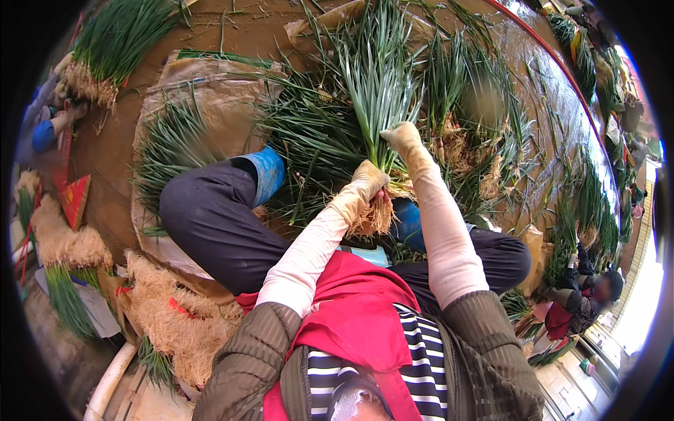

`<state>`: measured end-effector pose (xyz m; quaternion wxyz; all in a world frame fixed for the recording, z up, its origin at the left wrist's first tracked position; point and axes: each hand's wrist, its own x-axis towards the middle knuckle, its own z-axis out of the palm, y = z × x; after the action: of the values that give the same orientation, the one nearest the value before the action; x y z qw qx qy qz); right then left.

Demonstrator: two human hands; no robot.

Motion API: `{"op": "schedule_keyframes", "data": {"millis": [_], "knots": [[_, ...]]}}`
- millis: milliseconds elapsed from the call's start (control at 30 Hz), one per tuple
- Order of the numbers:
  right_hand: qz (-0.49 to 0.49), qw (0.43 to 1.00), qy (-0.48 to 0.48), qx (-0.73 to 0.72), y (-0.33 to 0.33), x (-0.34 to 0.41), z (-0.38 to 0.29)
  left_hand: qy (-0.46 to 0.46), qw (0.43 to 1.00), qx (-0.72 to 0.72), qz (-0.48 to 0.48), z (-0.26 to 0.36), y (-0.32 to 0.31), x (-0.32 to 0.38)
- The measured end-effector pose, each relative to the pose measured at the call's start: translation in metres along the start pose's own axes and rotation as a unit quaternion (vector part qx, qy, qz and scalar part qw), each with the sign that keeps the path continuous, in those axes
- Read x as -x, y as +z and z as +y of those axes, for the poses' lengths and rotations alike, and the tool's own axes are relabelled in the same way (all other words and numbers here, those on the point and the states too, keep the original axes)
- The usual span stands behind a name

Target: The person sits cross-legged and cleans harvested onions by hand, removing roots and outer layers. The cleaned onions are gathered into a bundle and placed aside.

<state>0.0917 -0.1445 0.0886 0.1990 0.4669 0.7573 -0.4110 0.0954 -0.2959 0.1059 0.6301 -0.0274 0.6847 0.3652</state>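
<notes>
Between my knees, my gloved left hand (371, 179) grips a bunch of long-leaved allium plants (373, 100) low on the stems. Its leaves fan away from me, and the pale roots (376, 218) hang below the hand towards my lap. At the right side of the stems is my gloved right hand (403, 138), fingers curled against the leaves; whether any leaf is pinched in them is hidden. Yellowish leaf bases (403, 187) show below it. Loose alliums (316, 123) lie left of the bunch, and more plants with tangled roots (455, 142) lie to its right.
Blue boots (268, 173) flank the work. A woven plastic sack (221, 79) lies left on the wet, muddy floor (113, 158). Root-end-up bundles (179, 310) are stacked at lower left. A red hose (558, 52) curves along the right. Another person (582, 300) sits at right.
</notes>
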Motion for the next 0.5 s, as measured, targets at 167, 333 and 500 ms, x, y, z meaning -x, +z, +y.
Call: {"op": "schedule_keyframes", "data": {"millis": [167, 333, 500], "knots": [[0.038, 0.989, -0.075, -0.118, 0.014, 0.020, 0.031, 0.016, 1.000, -0.013, -0.001, 0.000, -0.006, 0.004], [0.052, 0.995, -0.084, 0.009, 0.009, 0.024, 0.025, 0.018, 0.999, -0.010, 0.034, -0.001, 0.002, 0.010], [0.089, 0.974, -0.080, 0.195, 0.006, 0.032, -0.003, 0.016, 0.999, 0.037, -0.007, -0.008, 0.005, 0.000]]}}
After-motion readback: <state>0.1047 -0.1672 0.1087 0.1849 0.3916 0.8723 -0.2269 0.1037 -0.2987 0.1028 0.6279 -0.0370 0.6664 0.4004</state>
